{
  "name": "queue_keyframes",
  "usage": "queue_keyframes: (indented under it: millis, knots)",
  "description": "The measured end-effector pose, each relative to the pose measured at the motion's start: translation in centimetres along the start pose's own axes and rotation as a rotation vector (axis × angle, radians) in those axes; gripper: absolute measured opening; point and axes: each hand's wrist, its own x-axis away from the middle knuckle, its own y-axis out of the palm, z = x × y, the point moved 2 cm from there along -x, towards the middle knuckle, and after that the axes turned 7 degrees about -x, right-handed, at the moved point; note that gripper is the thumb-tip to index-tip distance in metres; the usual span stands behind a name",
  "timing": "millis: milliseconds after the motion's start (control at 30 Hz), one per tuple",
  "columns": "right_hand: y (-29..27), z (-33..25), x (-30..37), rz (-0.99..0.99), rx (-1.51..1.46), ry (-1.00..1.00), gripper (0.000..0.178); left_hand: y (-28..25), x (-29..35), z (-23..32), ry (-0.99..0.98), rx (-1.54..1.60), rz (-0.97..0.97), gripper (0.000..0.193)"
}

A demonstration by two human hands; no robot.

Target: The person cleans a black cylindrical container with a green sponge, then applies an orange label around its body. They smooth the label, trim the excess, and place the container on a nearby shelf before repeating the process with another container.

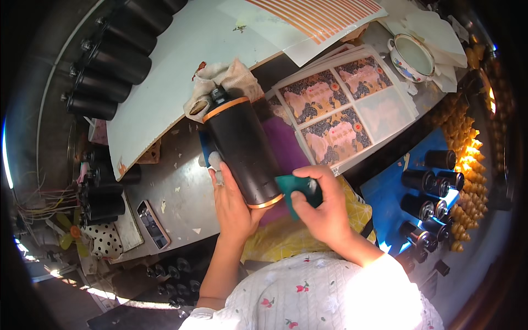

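Observation:
A black cylindrical bottle [242, 146] with a copper-orange band round each end lies tilted over the bench, its narrow neck pointing away from me. My left hand [234, 201] cups its near left side, thumb along the body, the other fingers partly hidden beneath. In my right hand [324, 206], a dark green flat scraper [300, 190] is pinched between thumb and fingers. The scraper's edge meets the bottle close to the lower orange band. Behind the neck sits a crumpled off-white cloth [236, 77].
Printed decal sheets [341, 104] lie at the right, with an orange-striped sheet [319, 16] beyond. A white enamel pot [411, 58] stands at the far right. Black bottles line the upper left [118, 58] and a blue surface [399, 203]. A phone [154, 224] lies left.

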Motion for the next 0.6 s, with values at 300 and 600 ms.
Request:
queue_keyframes:
  millis: [300,600]
  knots:
    - [-0.2,-1.3,0.0,0.034,-0.045,-0.116,0.034,-1.0,-1.3,2.3,0.066,0.041,0.004,0.118]
    - [-2.5,2.0,0.4,0.147,-0.214,0.199,0.031,-1.1,-3.5,1.6,-0.111,0.944,0.104,0.114]
